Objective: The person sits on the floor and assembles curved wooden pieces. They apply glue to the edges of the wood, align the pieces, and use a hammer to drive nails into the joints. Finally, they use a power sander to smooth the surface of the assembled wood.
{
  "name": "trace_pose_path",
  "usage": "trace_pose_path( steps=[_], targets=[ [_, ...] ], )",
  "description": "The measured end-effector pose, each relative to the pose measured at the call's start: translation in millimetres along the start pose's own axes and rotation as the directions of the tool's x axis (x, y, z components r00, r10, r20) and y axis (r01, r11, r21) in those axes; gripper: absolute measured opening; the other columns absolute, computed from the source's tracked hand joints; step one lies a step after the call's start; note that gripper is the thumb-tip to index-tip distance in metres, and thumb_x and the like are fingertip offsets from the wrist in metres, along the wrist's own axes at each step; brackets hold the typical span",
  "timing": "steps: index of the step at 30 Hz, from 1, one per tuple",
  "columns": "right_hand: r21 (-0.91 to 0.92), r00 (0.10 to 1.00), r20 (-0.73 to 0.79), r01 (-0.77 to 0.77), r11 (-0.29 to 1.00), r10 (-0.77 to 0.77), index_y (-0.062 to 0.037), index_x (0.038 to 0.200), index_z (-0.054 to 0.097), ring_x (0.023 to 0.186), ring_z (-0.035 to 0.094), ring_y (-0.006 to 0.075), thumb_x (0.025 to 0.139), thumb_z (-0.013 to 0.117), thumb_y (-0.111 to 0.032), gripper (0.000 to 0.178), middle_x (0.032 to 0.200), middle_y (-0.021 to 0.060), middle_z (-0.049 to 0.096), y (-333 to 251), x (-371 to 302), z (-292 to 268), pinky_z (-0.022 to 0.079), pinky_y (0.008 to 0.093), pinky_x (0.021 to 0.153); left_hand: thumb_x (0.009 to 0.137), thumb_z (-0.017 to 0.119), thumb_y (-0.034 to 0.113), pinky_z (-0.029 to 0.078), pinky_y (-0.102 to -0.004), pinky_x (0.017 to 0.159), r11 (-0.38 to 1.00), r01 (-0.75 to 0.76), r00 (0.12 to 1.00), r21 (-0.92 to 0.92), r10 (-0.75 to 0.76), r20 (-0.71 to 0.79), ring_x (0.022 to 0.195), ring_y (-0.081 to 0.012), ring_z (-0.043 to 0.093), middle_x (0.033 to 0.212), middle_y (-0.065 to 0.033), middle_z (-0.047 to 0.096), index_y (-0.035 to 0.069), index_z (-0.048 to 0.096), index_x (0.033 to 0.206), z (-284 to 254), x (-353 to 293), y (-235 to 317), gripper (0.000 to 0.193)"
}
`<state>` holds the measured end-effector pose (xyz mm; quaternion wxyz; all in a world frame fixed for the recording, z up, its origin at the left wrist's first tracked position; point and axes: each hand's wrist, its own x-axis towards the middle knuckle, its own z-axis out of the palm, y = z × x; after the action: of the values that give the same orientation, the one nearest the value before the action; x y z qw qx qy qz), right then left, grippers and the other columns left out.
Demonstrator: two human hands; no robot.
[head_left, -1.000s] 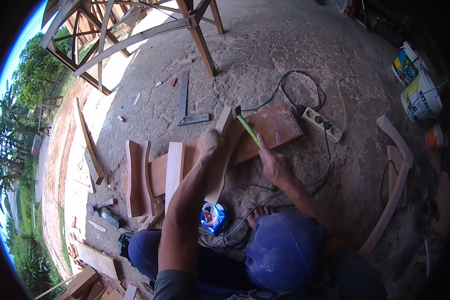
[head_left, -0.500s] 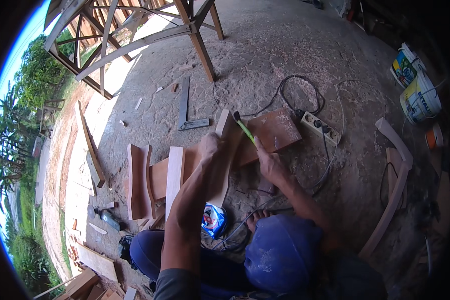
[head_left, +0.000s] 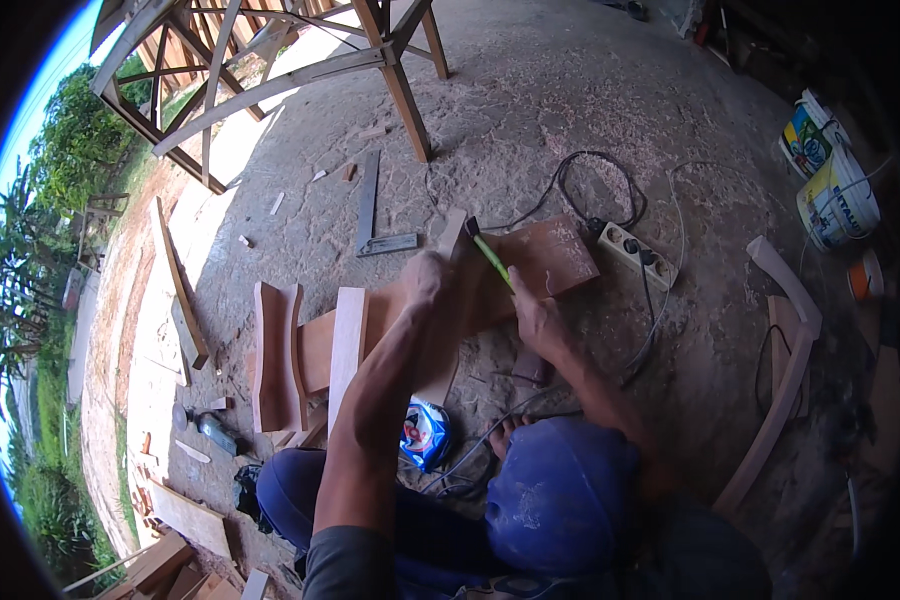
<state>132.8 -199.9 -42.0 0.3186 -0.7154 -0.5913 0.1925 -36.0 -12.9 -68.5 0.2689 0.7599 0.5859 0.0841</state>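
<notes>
My left hand [head_left: 426,277] is closed around a pale curved wooden piece [head_left: 451,238] near its far end. Part of that piece is hidden behind my left forearm. In my right hand [head_left: 538,318] is a brush [head_left: 492,262] with a green handle, its dark bristles at the wood's far end. Beneath both hands lies a wide reddish-brown board [head_left: 545,262]. A pale straight board [head_left: 347,335] rests across it, left of my left forearm, and further left stand two curved wooden pieces [head_left: 278,350].
A metal square [head_left: 367,215] lies beyond the boards. To the right are a power strip [head_left: 638,256] with cables, white buckets [head_left: 838,200] and a curved wooden leg [head_left: 785,390]. Near my knees sits a blue-and-white packet [head_left: 425,436]. A wooden frame [head_left: 402,95] stands at the far left.
My left hand has shifted slightly forward with the curved wooden piece, whose far end is tilted differently. The brush stays at that end, nearly in the same place.
</notes>
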Motion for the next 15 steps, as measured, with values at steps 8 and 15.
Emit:
trace_pose_path(
  steps=[8,15],
  targets=[
    [0.127,0.985,-0.149,0.111,0.986,-0.092,-0.0034,0.156,0.034,0.083,0.068,0.0513,0.103,0.053,-0.015,0.058,0.091,0.0366,0.066,-39,3,-7,0.054,0.0565,0.070,0.073,0.078,0.038,0.056,-0.0462,0.084,0.999,-0.010,0.999,0.045,0.012,-0.031,0.097,-0.0377,0.072,0.097,-0.0215,0.075,0.006,0.078,0.091,-23,3,-24,0.037],
    [-0.045,0.640,-0.626,0.540,0.840,-0.445,0.0014,0.154,0.036,0.089,0.072,0.0460,0.102,0.050,-0.007,0.055,0.119,0.0331,0.065,-37,-10,-12,0.058,0.0533,0.071,0.074,0.074,0.032,0.056,-0.0475,0.085,1.000,-0.003,1.000,0.022,0.002,0.012,0.095,-0.0391,0.072,0.095,-0.0245,0.074,0.003,0.078,0.093,-25,-6,-4,0.035]
  ],
)
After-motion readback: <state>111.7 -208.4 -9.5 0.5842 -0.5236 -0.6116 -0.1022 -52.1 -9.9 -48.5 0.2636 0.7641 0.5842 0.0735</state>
